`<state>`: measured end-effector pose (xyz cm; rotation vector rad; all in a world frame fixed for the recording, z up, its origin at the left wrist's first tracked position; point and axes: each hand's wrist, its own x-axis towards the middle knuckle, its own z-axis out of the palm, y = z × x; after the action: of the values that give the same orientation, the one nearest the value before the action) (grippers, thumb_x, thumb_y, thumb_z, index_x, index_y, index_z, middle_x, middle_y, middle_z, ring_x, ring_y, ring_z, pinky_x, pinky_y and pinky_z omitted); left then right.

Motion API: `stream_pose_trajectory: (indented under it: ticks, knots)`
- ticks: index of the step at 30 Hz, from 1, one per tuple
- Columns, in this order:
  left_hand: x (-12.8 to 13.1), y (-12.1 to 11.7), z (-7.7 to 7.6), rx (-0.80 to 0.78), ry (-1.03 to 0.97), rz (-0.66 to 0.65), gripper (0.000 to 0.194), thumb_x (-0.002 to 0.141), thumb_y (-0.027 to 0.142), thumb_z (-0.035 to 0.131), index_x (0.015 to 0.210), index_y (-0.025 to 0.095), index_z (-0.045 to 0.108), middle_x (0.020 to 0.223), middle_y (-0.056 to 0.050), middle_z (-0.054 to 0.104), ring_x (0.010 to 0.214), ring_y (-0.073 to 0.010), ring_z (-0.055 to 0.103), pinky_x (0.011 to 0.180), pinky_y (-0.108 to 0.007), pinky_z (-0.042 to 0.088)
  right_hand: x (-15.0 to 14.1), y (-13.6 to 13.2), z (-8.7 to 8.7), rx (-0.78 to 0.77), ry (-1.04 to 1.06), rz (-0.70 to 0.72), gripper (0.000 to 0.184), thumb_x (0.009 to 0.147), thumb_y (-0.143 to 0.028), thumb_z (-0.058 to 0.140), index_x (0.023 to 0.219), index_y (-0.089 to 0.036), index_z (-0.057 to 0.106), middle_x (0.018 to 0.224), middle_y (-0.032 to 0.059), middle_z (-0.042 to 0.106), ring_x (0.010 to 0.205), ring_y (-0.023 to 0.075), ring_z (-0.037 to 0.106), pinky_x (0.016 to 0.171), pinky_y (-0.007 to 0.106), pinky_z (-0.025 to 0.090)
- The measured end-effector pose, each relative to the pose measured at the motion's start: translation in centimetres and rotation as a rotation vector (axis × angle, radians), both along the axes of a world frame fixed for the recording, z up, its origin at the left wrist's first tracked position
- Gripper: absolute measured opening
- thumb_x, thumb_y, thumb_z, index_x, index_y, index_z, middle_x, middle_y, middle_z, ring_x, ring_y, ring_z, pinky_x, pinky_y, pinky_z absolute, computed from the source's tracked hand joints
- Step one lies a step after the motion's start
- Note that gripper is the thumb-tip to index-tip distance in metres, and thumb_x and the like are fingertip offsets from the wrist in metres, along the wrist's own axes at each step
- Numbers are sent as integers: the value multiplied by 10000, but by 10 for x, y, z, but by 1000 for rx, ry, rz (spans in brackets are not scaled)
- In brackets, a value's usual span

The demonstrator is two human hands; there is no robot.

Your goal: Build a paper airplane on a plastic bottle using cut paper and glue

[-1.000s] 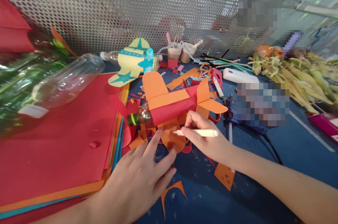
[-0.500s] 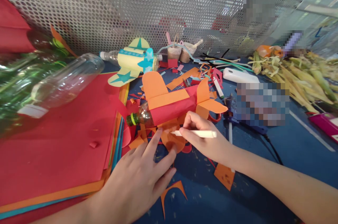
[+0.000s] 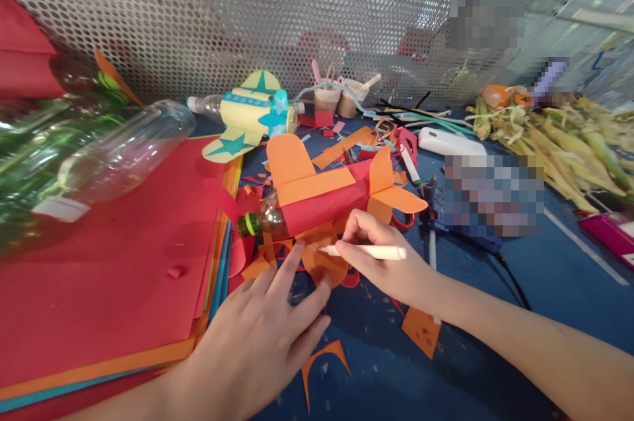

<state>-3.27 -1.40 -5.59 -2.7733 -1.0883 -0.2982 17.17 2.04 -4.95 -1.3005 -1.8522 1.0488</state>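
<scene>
A bottle airplane (image 3: 324,204), wrapped in red paper with orange paper wings and tail, lies in the middle of the table, its green-capped neck to the left. My right hand (image 3: 381,249) pinches a white marker (image 3: 379,252), whose tip rests on or just over the near orange wing (image 3: 324,266). At that wing's edges are the fingertips of my left hand (image 3: 277,315), which is spread and holds nothing. Around and under the airplane lie orange and red paper scraps (image 3: 260,266).
Stacked coloured paper (image 3: 109,275) and plastic bottles (image 3: 123,153) fill the left. Behind stands a yellow bottle airplane (image 3: 252,114) with blue stars, near two small cups (image 3: 337,98). To the right are a blue glue gun (image 3: 436,216), a white case (image 3: 452,142) and dried corn husks (image 3: 569,143).
Both hands, the marker and the airplane look nearly the same as half a second ago. Any shift of the marker tip is very slight.
</scene>
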Motion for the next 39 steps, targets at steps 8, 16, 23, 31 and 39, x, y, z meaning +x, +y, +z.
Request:
stream_pose_trajectory:
  ticks: [8, 16, 23, 31, 39]
  knots:
    - [1, -1, 0, 8, 5, -6, 352, 929, 293, 358, 1132, 246, 641, 1164, -220, 608, 770, -296, 689, 568, -443, 582, 0, 0, -1, 16, -15, 2, 194, 856, -255, 553, 742, -223, 400, 563, -94, 414, 459, 77, 398, 434, 197, 291]
    - [1, 0, -1, 16, -9, -9, 361, 934, 294, 348, 1123, 247, 652, 1183, -230, 598, 772, -292, 690, 573, -442, 584, 0, 0, -2, 21, 15, 10, 180, 885, -283, 535, 774, -219, 409, 602, -84, 435, 492, 77, 417, 450, 197, 305]
    - [1, 0, -1, 13, -14, -9, 362, 937, 298, 346, 1134, 245, 646, 1180, -223, 595, 784, -302, 685, 567, -451, 582, 0, -1, -4, 26, 18, 9, 179, 885, -291, 541, 779, -220, 414, 621, -79, 448, 498, 76, 419, 452, 202, 310]
    - [0, -1, -2, 29, -19, -14, 388, 945, 304, 314, 1111, 241, 659, 1143, -233, 615, 746, -293, 694, 541, -433, 582, -2, 0, -4, 37, 6, -24, 183, 874, -281, 549, 771, -219, 411, 600, -85, 444, 470, 70, 402, 436, 200, 305]
    - [2, 1, -2, 29, -6, -8, 356, 930, 301, 358, 1117, 251, 656, 1159, -240, 613, 770, -297, 697, 569, -439, 586, -2, 0, -1, 38, 12, -39, 190, 868, -262, 544, 750, -219, 401, 590, -88, 425, 484, 73, 429, 447, 194, 318]
